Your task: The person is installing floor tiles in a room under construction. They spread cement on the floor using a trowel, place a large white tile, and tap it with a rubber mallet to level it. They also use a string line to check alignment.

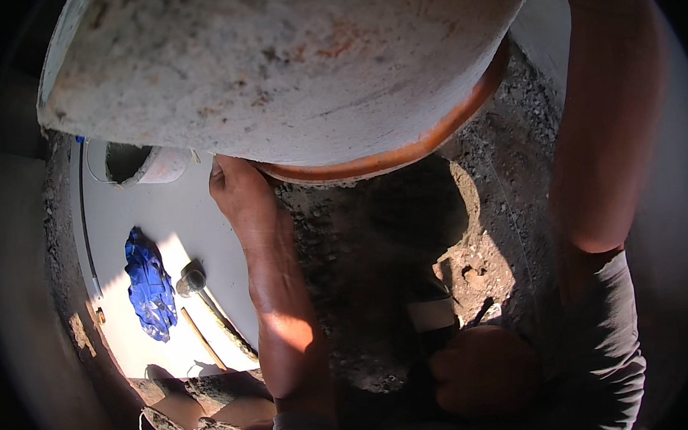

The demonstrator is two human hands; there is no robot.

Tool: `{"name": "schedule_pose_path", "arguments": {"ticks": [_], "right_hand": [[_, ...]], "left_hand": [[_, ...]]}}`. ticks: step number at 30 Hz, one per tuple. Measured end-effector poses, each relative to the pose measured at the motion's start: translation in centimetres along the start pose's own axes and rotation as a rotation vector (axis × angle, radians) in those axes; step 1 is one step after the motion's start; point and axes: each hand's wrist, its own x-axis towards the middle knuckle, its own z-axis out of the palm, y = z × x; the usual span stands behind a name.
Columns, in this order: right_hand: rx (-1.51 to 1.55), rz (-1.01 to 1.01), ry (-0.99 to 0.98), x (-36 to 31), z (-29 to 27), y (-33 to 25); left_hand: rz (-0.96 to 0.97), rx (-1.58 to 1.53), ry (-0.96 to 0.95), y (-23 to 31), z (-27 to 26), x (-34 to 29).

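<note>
Left fingers: they are tucking under the orange rim of the pan; whether they are spread or curled around it I cannot tell, since the rim is hiding them.
Left hand: it is pressing up against the underside edge, seemingly bracing the load from below.
Right hand: the arm is reaching up past the pan's right side and the hand is passing out of view, so its fingers cannot be judged.
Pan: a wide, mortar-crusted basin is filling the top of the view, overhead, likely being steadied there by both arms.
Ground: gravelly soil is lying below in shadow.
Slab: a pale flat surface at the left is carrying a crumpled blue cloth and a hammer, well apart from the hands.
</note>
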Motion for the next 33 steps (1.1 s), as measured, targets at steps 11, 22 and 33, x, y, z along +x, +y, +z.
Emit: {"name": "schedule_pose_path", "arguments": {"ticks": [11,22,33], "right_hand": [[0.13,1.073,-0.1,-14.7,12.8,18.2],[0.033,1.394,-0.049,-12.6,15.4,15.5],[0.4,0.993,0.06,-9.2,13.6,8.7]], "left_hand": [[-0.371,0.568,0.421,-15.1,-13.6,-6.9],[-0.634,0.689,0.314,-15.1,-15.1,-6.2],[0.187,0.333,-0.095,17.3,-18.7,0.2]]}}
